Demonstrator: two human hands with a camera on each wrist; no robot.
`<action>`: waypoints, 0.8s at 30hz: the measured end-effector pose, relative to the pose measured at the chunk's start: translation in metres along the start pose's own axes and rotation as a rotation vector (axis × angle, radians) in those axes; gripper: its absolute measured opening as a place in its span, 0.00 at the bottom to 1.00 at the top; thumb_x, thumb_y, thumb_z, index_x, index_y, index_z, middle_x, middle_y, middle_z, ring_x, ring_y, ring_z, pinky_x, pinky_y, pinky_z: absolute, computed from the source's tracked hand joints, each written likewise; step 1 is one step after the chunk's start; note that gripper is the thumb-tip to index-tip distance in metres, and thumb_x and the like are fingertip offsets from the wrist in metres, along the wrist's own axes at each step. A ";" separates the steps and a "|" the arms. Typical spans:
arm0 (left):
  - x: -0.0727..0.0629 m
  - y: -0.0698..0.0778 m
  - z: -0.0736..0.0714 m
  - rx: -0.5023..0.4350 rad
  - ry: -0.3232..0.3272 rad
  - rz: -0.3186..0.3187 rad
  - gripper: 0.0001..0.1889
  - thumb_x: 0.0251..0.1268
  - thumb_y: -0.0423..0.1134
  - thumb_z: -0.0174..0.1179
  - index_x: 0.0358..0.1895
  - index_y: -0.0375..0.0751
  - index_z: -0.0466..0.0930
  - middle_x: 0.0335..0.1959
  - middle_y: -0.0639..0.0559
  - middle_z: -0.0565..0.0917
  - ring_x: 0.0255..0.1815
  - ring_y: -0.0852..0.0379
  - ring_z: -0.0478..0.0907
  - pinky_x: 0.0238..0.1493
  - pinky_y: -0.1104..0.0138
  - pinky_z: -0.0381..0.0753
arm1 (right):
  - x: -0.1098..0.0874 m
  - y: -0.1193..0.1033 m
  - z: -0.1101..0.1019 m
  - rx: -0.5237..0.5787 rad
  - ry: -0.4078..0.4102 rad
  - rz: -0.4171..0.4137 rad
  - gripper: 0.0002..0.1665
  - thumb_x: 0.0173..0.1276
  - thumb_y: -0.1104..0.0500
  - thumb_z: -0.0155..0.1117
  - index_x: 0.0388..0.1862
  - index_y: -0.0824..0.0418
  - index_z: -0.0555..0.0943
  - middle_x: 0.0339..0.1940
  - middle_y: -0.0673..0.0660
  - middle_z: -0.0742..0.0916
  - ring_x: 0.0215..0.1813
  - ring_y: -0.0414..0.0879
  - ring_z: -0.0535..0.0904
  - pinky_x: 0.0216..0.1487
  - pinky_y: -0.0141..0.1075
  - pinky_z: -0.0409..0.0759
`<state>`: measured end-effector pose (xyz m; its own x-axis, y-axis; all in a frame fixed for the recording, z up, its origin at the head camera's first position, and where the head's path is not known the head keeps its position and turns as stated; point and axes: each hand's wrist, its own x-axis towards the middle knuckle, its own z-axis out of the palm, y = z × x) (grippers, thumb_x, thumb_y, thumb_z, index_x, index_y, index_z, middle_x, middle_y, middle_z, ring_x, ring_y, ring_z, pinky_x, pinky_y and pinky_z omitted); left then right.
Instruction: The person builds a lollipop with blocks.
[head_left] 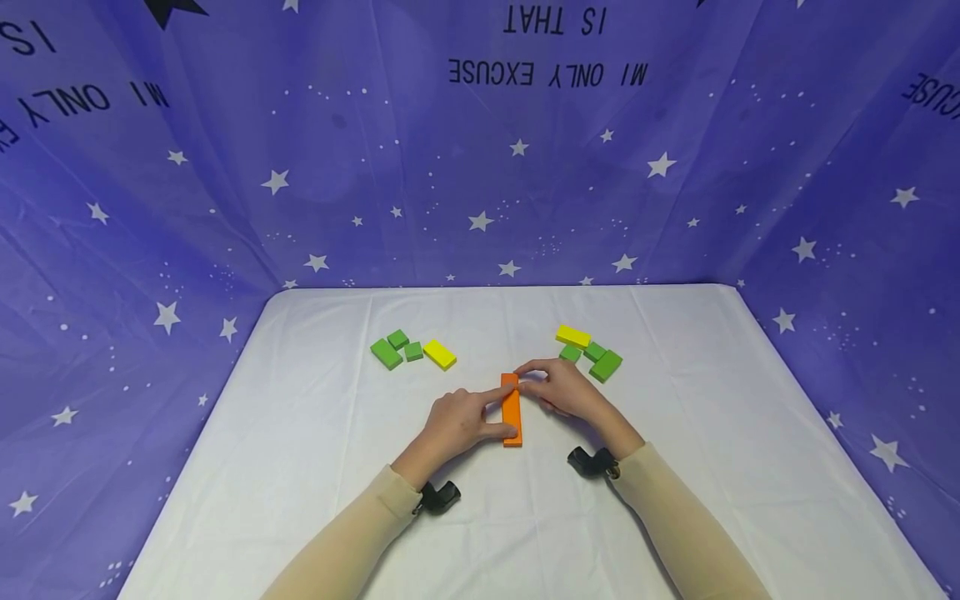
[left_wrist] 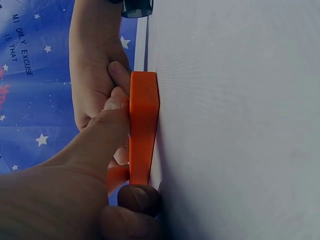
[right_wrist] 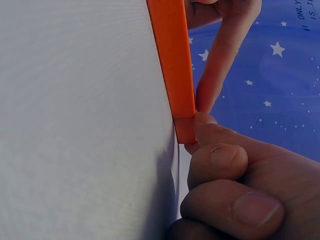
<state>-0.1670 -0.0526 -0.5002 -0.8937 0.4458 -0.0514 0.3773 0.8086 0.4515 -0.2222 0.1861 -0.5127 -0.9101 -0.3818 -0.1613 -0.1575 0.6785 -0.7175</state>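
In the middle of the table, orange blocks (head_left: pixel 512 412) lie end to end as one strip; a seam near the far end shows in the right wrist view. My left hand (head_left: pixel 457 421) is at the strip's left, its nearly straight index finger and thumb resting on top, the thumb towards the near end. From the right, my right hand (head_left: pixel 562 389) pinches the short orange block (right_wrist: pixel 186 131) at the far end between thumb and index finger. Its other fingers are curled under the palm. Contact at the far end is partly hidden.
Behind my left hand lie a yellow block (head_left: pixel 439 355), a long green block (head_left: pixel 386 354) and two small green blocks. A similar group, with a yellow block (head_left: pixel 573 337) and a long green block (head_left: pixel 606 366), lies just beyond my right hand. A starry purple curtain (head_left: pixel 480 183) surrounds the white table (head_left: pixel 315 433).
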 end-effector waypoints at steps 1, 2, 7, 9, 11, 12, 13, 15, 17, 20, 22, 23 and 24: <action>0.000 0.000 0.000 0.002 0.001 0.000 0.41 0.59 0.69 0.72 0.76 0.67 0.74 0.13 0.59 0.63 0.16 0.59 0.59 0.23 0.67 0.56 | 0.000 0.000 0.000 0.004 -0.003 0.004 0.18 0.78 0.47 0.68 0.63 0.46 0.87 0.11 0.49 0.77 0.11 0.42 0.65 0.17 0.32 0.63; 0.000 0.000 0.000 0.004 0.002 0.000 0.40 0.59 0.69 0.72 0.76 0.66 0.75 0.14 0.59 0.64 0.16 0.59 0.59 0.23 0.67 0.56 | 0.000 0.000 0.000 0.007 -0.006 0.006 0.18 0.78 0.47 0.67 0.63 0.46 0.86 0.12 0.49 0.77 0.11 0.42 0.65 0.17 0.32 0.63; 0.000 0.001 0.000 0.010 0.003 -0.006 0.40 0.60 0.68 0.72 0.76 0.66 0.75 0.13 0.60 0.63 0.16 0.59 0.59 0.23 0.67 0.57 | 0.000 0.000 -0.001 0.018 -0.012 0.011 0.18 0.78 0.47 0.67 0.63 0.45 0.86 0.11 0.48 0.77 0.11 0.42 0.64 0.17 0.32 0.63; 0.000 0.001 0.000 0.016 0.004 -0.007 0.39 0.60 0.68 0.72 0.76 0.66 0.75 0.13 0.59 0.63 0.16 0.59 0.59 0.23 0.67 0.57 | 0.000 0.000 -0.001 0.019 -0.010 0.006 0.17 0.78 0.47 0.67 0.62 0.45 0.87 0.11 0.49 0.77 0.10 0.42 0.64 0.17 0.32 0.63; -0.001 0.001 0.001 0.025 0.007 -0.004 0.40 0.60 0.68 0.72 0.76 0.66 0.75 0.13 0.59 0.62 0.16 0.59 0.58 0.23 0.67 0.57 | 0.000 0.000 -0.001 0.022 -0.006 0.002 0.17 0.78 0.47 0.67 0.62 0.45 0.87 0.11 0.49 0.77 0.10 0.42 0.64 0.16 0.33 0.63; -0.001 0.001 0.001 0.027 0.008 -0.004 0.40 0.60 0.68 0.72 0.76 0.66 0.75 0.13 0.59 0.61 0.16 0.59 0.58 0.23 0.67 0.56 | 0.000 0.000 0.000 0.022 -0.004 0.001 0.17 0.78 0.47 0.67 0.62 0.45 0.87 0.11 0.49 0.77 0.10 0.42 0.64 0.16 0.33 0.63; -0.001 0.001 0.002 0.029 0.009 -0.004 0.40 0.60 0.68 0.72 0.76 0.66 0.75 0.13 0.59 0.61 0.16 0.59 0.58 0.23 0.67 0.56 | 0.000 0.000 0.000 0.020 -0.002 0.000 0.17 0.78 0.47 0.67 0.62 0.45 0.87 0.11 0.49 0.77 0.10 0.42 0.64 0.16 0.33 0.63; -0.001 0.001 0.002 0.028 0.011 -0.005 0.40 0.60 0.68 0.72 0.76 0.66 0.75 0.14 0.59 0.61 0.16 0.59 0.57 0.23 0.67 0.56 | 0.000 0.000 0.000 0.018 0.000 -0.001 0.17 0.78 0.47 0.67 0.62 0.45 0.87 0.11 0.49 0.77 0.10 0.43 0.64 0.16 0.33 0.63; -0.001 0.001 0.003 0.022 0.010 -0.011 0.40 0.60 0.68 0.71 0.76 0.66 0.75 0.14 0.59 0.60 0.16 0.58 0.57 0.23 0.67 0.56 | 0.000 0.000 0.000 0.020 -0.002 0.003 0.18 0.78 0.47 0.67 0.63 0.45 0.86 0.11 0.49 0.77 0.10 0.43 0.65 0.16 0.33 0.63; -0.001 0.001 0.003 0.007 0.018 -0.022 0.41 0.60 0.70 0.71 0.77 0.66 0.74 0.13 0.59 0.60 0.16 0.58 0.57 0.22 0.66 0.55 | 0.000 0.001 0.001 0.027 -0.007 0.006 0.20 0.79 0.45 0.66 0.65 0.46 0.85 0.12 0.49 0.77 0.11 0.42 0.65 0.16 0.33 0.63; 0.000 0.000 0.003 0.005 0.021 -0.031 0.42 0.60 0.71 0.70 0.77 0.66 0.73 0.13 0.59 0.60 0.16 0.58 0.57 0.22 0.66 0.55 | 0.001 0.001 0.001 0.031 -0.009 0.006 0.21 0.79 0.45 0.66 0.66 0.46 0.85 0.12 0.49 0.77 0.11 0.42 0.65 0.16 0.33 0.63; 0.000 0.000 0.004 0.006 0.024 -0.033 0.42 0.60 0.71 0.69 0.78 0.66 0.73 0.13 0.59 0.60 0.16 0.58 0.57 0.22 0.66 0.55 | 0.001 0.001 0.001 0.030 -0.008 0.004 0.21 0.79 0.44 0.66 0.66 0.46 0.85 0.12 0.49 0.77 0.11 0.42 0.65 0.16 0.33 0.63; 0.000 0.000 0.004 0.005 0.025 -0.035 0.42 0.60 0.72 0.69 0.78 0.66 0.72 0.13 0.59 0.60 0.16 0.58 0.57 0.22 0.66 0.55 | 0.001 0.001 0.001 0.026 -0.006 0.002 0.21 0.79 0.44 0.66 0.65 0.46 0.85 0.11 0.49 0.77 0.10 0.42 0.65 0.16 0.33 0.63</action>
<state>-0.1663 -0.0510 -0.5037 -0.9121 0.4075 -0.0452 0.3468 0.8255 0.4452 -0.2229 0.1857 -0.5142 -0.9079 -0.3844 -0.1669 -0.1455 0.6626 -0.7347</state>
